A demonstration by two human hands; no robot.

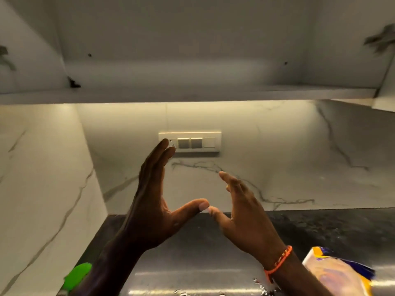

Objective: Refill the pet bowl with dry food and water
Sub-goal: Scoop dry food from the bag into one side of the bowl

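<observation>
My left hand (152, 201) is raised in front of the marble wall, fingers straight and pointing up, thumb stretched to the right. My right hand (243, 212), with an orange thread band at the wrist, is raised beside it with fingers spread. The two thumb tips nearly touch; neither hand holds anything. A yellow and purple food bag (339, 272) lies at the lower right on the counter. A bright green object (78, 275) shows at the lower left, partly hidden by my left forearm; I cannot tell what it is. No bowl is in view.
A dark stone counter (320, 227) runs along the marble backsplash, with a wet steel surface (192, 274) in front. A switch plate (190, 142) sits on the wall behind my left fingertips. An open white cabinet shelf (192, 94) hangs overhead.
</observation>
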